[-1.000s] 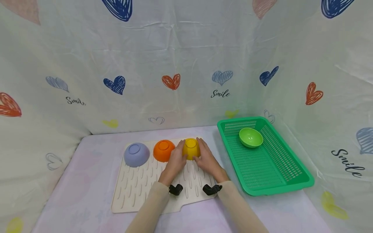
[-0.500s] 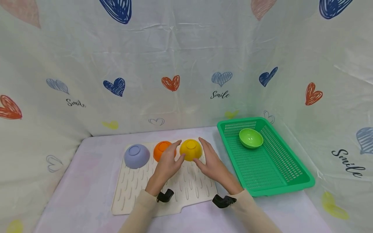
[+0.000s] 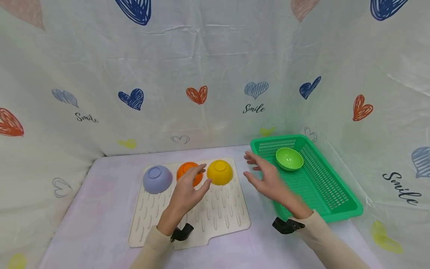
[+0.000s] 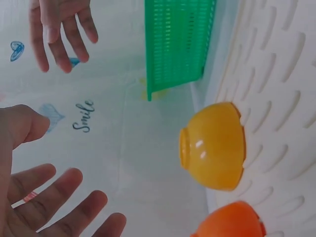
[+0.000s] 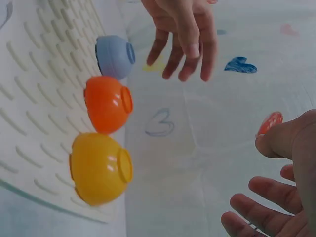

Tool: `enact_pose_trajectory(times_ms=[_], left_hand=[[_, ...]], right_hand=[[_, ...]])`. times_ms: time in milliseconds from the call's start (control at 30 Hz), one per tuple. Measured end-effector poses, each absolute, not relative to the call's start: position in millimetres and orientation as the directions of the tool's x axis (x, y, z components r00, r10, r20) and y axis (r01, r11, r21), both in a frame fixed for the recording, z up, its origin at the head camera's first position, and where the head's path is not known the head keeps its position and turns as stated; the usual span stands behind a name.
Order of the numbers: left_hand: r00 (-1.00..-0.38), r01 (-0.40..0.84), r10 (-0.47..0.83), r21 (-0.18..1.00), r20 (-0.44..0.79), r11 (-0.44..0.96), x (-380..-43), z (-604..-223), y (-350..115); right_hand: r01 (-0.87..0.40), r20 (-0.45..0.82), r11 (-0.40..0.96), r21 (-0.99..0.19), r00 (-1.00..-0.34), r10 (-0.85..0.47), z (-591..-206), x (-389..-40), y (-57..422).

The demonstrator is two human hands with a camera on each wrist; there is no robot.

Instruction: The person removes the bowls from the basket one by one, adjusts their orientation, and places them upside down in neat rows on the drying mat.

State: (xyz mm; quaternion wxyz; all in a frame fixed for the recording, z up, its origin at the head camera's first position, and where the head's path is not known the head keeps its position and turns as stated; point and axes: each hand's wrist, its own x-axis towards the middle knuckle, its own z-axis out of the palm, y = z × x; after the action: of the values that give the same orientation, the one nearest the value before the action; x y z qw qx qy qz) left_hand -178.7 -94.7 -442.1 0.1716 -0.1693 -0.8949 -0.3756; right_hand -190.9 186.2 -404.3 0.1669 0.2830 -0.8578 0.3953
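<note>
Three bowls stand upside down in a row along the back of a cream ridged drying mat point(image 3: 228, 213): a lavender bowl point(image 3: 158, 180), an orange bowl point(image 3: 188, 170) and a yellow bowl point(image 3: 220, 172). My left hand point(image 3: 186, 192) hovers over the mat, fingers spread and holding nothing, overlapping part of the orange bowl in the head view. To the right, my right hand point(image 3: 268, 181) is in the air by the near-left side of the green basket point(image 3: 339, 179), its fingers loose and nothing in them. Both wrist views show the yellow bowl point(image 4: 215, 146) apart from the fingers.
Inside the green basket, toward its back, a light green bowl point(image 3: 289, 158) sits right side up. A curtain point(image 3: 215, 123) printed with hearts rises behind the table and on both sides. The pale tablecloth point(image 3: 97, 209) shows left of the mat.
Both hands have let go of the yellow bowl, which stays upside down on the mat. My right hand has moved right toward the basket; my left has drawn back to the left.
</note>
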Motion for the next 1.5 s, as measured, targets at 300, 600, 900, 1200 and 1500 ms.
enact_pose_trajectory(times_ms=[300,600,900,1200,1500], left_hand=[[-0.845,0.509,0.161,0.674,0.51,0.536,-167,-435,-96],[-0.818,0.55,0.128,0.697,0.561,0.46,-151,-430,-89],[-0.783,0.599,0.123,0.687,0.61,0.411,-136,-434,-86],[-0.795,0.583,0.108,0.702,0.597,0.409,-129,-444,-87],[-0.813,0.563,0.106,0.727,0.573,0.394,-125,-463,-84]], right_hand=[[-0.47,0.428,0.499,-0.728,-0.88,-0.206,-384,-215,240],[-0.318,0.374,0.542,-0.778,-0.927,-0.007,-389,-244,285],[-0.186,0.27,0.591,-0.785,-0.961,0.056,-413,-264,320],[-0.141,0.235,0.694,-0.706,-0.971,0.041,-443,-274,342],[-0.042,0.125,0.762,-0.646,-0.991,0.052,-465,-281,352]])
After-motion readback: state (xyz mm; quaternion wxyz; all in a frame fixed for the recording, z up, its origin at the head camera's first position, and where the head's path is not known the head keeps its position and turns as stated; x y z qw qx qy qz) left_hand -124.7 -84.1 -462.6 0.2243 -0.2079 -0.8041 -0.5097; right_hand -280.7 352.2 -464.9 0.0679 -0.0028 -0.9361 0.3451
